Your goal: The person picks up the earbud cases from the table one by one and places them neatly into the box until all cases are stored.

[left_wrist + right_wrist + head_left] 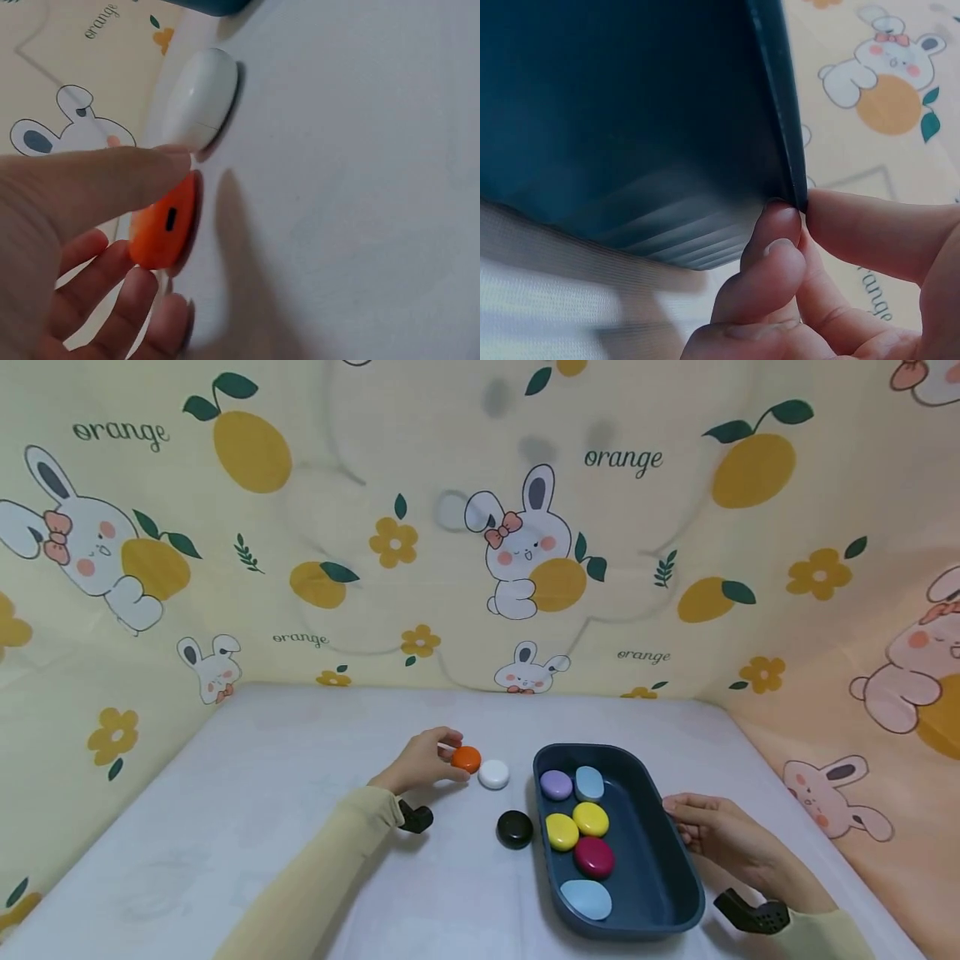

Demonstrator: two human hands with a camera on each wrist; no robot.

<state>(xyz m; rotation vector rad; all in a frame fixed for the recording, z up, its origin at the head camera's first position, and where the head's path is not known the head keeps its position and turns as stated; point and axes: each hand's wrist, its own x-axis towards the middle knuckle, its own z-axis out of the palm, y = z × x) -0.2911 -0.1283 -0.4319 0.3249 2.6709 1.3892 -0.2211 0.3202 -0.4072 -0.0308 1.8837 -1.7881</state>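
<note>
My left hand (pixel 426 762) has its thumb and fingers curled around an orange rounded disc (pixel 467 760) on the table. In the left wrist view a small dark slot shows on the side of this disc (pixel 166 229), with the thumb across one end and fingertips at the other. A glossy white disc (pixel 493 774) lies just right of it, and a black disc (pixel 515 830) sits nearer me, beside the dark blue tray (pixel 651 860). My right hand (pixel 723 839) pinches the tray's right rim between thumb and forefinger; the right wrist view shows the tray wall (pixel 667 135) up close.
Along the tray's left half lie a purple disc (pixel 556 785), two yellow discs (pixel 591 819), a dark red disc (pixel 594 857) and two light blue pieces (pixel 587 900). A patterned cloth (pixel 450 635) stands as a wall behind the white tabletop (pixel 247 827) and along its sides.
</note>
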